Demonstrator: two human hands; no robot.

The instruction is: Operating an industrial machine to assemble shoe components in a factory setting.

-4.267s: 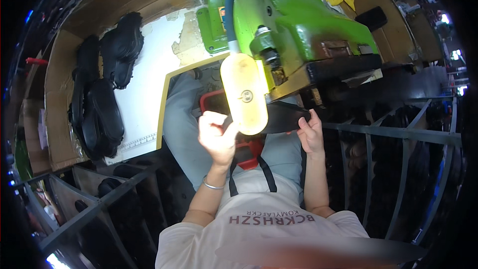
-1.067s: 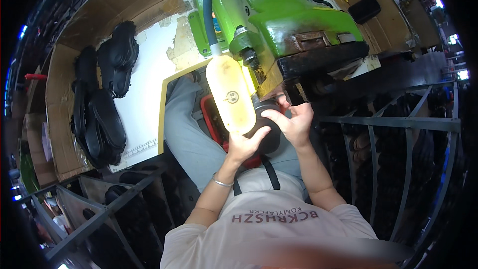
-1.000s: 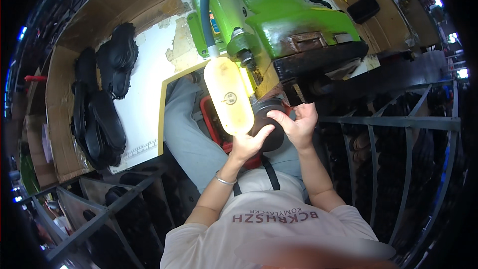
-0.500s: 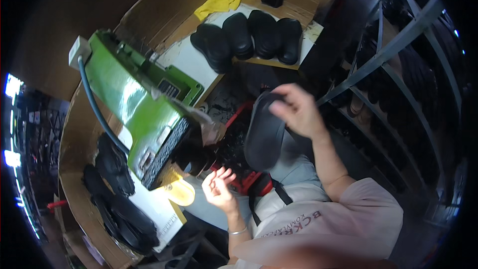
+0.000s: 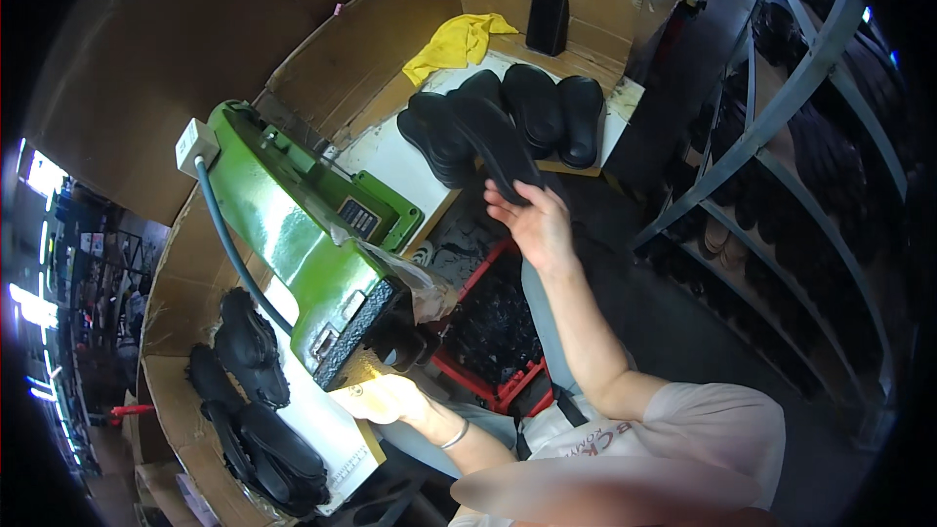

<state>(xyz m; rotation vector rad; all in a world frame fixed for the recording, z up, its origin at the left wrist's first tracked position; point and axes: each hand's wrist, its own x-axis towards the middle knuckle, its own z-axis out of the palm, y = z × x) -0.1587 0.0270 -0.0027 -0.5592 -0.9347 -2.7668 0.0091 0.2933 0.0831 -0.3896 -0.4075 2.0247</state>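
A black sole [image 5: 498, 141] is gripped by the right hand [image 5: 535, 224] at the far soles [image 5: 547, 112]; the left hand [image 5: 386, 398] is closed on a yellow piece [image 5: 353, 388] near the green machine [image 5: 293, 244].

Machine [image 5: 293, 234] in front of me: bright glossy green, grey-blue hose [image 5: 229, 244], dark grey control panel [image 5: 357, 218], black head. Sole [image 5: 498, 141] in my right hand [image 5: 537, 224]: plain matte black, same as the row of soles [image 5: 542, 107] at upper centre and the pile [image 5: 249, 410] at lower left. Crate [image 5: 488, 332]: red rim, black contents. Rag [image 5: 459, 39] up top: yellow. Walls [image 5: 332, 49]: brown cardboard. My shirt [image 5: 673, 429]: pale pink; apron straps [image 5: 576, 410] dark. Rack [image 5: 781, 117] on the right: grey-blue.
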